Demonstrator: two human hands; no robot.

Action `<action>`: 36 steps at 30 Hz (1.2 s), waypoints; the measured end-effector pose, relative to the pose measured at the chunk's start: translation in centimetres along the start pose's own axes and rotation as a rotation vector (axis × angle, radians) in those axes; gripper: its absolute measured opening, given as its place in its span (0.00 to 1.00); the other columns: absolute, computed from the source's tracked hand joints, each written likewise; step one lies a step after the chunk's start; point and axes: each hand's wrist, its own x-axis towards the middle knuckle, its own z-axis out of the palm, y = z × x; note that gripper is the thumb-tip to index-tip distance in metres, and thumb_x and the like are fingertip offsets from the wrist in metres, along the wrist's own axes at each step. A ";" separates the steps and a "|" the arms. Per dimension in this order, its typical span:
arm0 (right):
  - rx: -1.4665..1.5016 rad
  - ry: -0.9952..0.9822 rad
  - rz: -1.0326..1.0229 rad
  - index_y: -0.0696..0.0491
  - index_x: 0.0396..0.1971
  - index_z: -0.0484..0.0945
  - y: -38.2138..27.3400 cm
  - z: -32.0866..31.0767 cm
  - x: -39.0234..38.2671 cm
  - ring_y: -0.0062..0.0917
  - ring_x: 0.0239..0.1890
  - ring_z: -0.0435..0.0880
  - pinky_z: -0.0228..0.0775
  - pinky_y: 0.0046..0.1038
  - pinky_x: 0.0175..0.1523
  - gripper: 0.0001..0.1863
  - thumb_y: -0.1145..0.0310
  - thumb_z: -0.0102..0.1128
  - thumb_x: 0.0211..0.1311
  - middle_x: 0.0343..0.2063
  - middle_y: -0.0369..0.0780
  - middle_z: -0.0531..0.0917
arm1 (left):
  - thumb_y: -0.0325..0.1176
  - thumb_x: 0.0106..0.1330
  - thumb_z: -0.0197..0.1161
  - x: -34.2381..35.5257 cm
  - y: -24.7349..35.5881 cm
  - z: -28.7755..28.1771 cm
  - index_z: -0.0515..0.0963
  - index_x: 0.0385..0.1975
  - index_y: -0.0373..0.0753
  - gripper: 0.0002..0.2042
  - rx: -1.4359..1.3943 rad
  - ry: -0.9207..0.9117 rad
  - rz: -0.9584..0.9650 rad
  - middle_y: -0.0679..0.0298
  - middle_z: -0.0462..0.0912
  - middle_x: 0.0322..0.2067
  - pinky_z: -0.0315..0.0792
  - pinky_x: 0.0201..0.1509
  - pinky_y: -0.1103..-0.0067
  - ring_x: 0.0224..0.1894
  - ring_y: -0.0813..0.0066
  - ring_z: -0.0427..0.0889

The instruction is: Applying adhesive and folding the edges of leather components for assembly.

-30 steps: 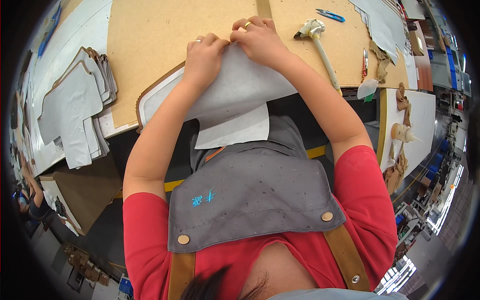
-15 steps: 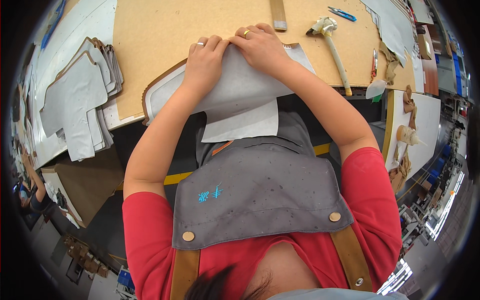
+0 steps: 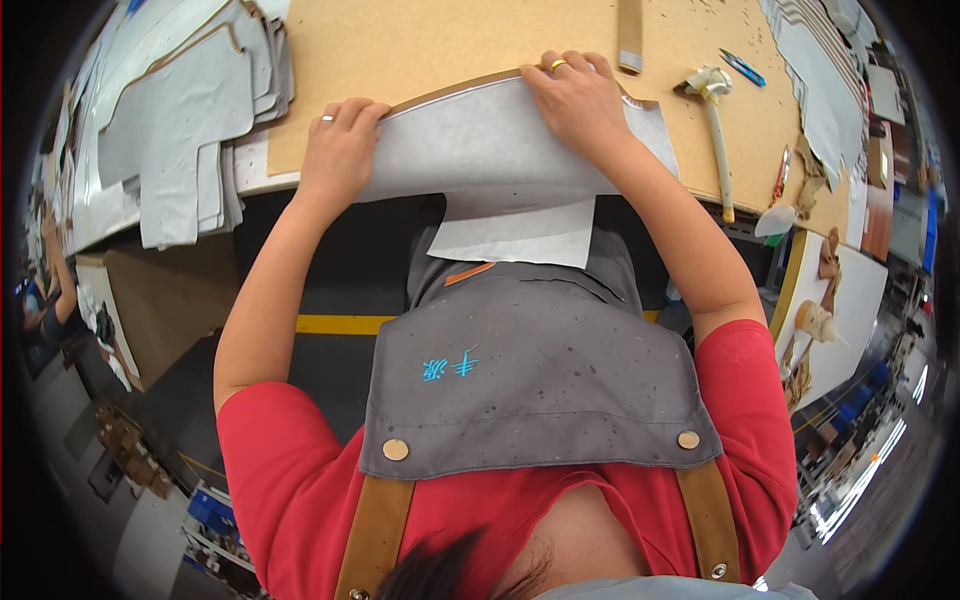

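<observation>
A grey-backed leather panel (image 3: pixel 460 140) with a narrow brown edge hangs over the table's front side. Its lower flap (image 3: pixel 515 232) drops toward my lap. My left hand (image 3: pixel 343 150) grips the panel's upper edge at the left, thumb and fingers closed on it. Farther right along the same edge, my right hand (image 3: pixel 582 108) is closed on the panel too, fingertips over the brown strip. Between the hands the edge runs in a shallow curve. The panel's underside and the thumb tips are hidden.
Similar panels (image 3: pixel 190 100) lie stacked at the left. On the brown board (image 3: pixel 450 40) to the right are a hammer (image 3: pixel 716 140) with a wrapped head, blue snips (image 3: pixel 742 67) and a red-handled tool (image 3: pixel 781 173). A brown strip (image 3: pixel 629 40) lies at the far side.
My left hand has slid left and down along the edge, away from my right hand, exposing the brown edge between them. The view has shifted, moving the table's contents rightward.
</observation>
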 end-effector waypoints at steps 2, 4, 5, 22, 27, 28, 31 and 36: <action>0.069 -0.005 -0.015 0.49 0.34 0.76 -1.1 0.1 1.0 0.26 0.41 0.76 0.62 0.29 0.51 0.09 0.68 0.56 0.51 0.36 0.36 0.79 | 0.24 0.56 0.55 -1.3 -1.0 -0.8 0.72 0.43 0.37 0.13 -0.107 0.015 -0.139 0.58 0.74 0.39 0.65 0.48 0.69 0.44 0.58 0.72; 0.126 -0.053 -0.010 0.50 0.34 0.76 -3.1 0.8 2.3 0.27 0.42 0.76 0.63 0.30 0.51 0.10 0.65 0.57 0.52 0.36 0.37 0.79 | 0.24 0.56 0.56 -1.9 -1.5 -0.6 0.72 0.43 0.36 0.13 -0.140 0.066 -0.200 0.57 0.75 0.37 0.66 0.47 0.69 0.43 0.58 0.73; 0.247 0.008 -0.065 0.49 0.37 0.76 -4.7 1.5 3.3 0.29 0.43 0.75 0.63 0.32 0.50 0.11 0.64 0.58 0.52 0.36 0.37 0.78 | 0.25 0.56 0.56 -2.0 -1.6 -0.5 0.73 0.42 0.36 0.13 -0.222 0.089 -0.224 0.57 0.75 0.37 0.66 0.47 0.69 0.43 0.58 0.73; 0.158 -0.019 -0.286 0.54 0.38 0.75 -1.8 0.2 1.7 0.27 0.40 0.75 0.69 0.30 0.43 0.12 0.71 0.54 0.52 0.36 0.37 0.78 | 0.23 0.58 0.54 -1.1 -1.7 0.9 0.76 0.33 0.35 0.05 -0.339 0.127 -0.293 0.60 0.75 0.31 0.67 0.42 0.71 0.37 0.61 0.74; 0.536 -0.078 0.097 0.57 0.34 0.75 0.7 -0.5 1.3 0.31 0.35 0.77 0.68 0.30 0.41 0.13 0.64 0.58 0.55 0.30 0.41 0.79 | 0.25 0.60 0.54 6.4 1.1 2.5 0.74 0.34 0.36 0.05 -0.360 0.342 -0.026 0.60 0.76 0.30 0.63 0.45 0.74 0.35 0.62 0.76; 0.708 -0.015 0.172 0.57 0.33 0.76 0.9 -0.5 1.5 0.31 0.34 0.77 0.68 0.30 0.40 0.14 0.62 0.59 0.54 0.29 0.42 0.79 | 0.25 0.60 0.54 8.4 1.7 2.8 0.74 0.34 0.36 0.05 -0.369 0.355 0.000 0.60 0.76 0.30 0.63 0.45 0.74 0.35 0.62 0.76; 0.801 -0.201 0.437 0.59 0.35 0.75 3.6 -1.6 1.1 0.35 0.37 0.78 0.68 0.30 0.43 0.17 0.61 0.61 0.53 0.31 0.46 0.79 | 0.28 0.59 0.55 12.2 2.8 3.2 0.75 0.34 0.37 0.05 -0.426 0.262 0.046 0.60 0.79 0.32 0.63 0.46 0.73 0.37 0.63 0.77; 0.609 -0.275 0.567 0.57 0.39 0.75 6.2 -2.1 -0.9 0.37 0.42 0.76 0.68 0.31 0.47 0.16 0.65 0.61 0.51 0.37 0.46 0.79 | 0.34 0.56 0.59 13.1 3.0 4.6 0.77 0.36 0.41 0.09 -0.409 -0.082 -0.181 0.65 0.80 0.35 0.62 0.48 0.71 0.40 0.66 0.77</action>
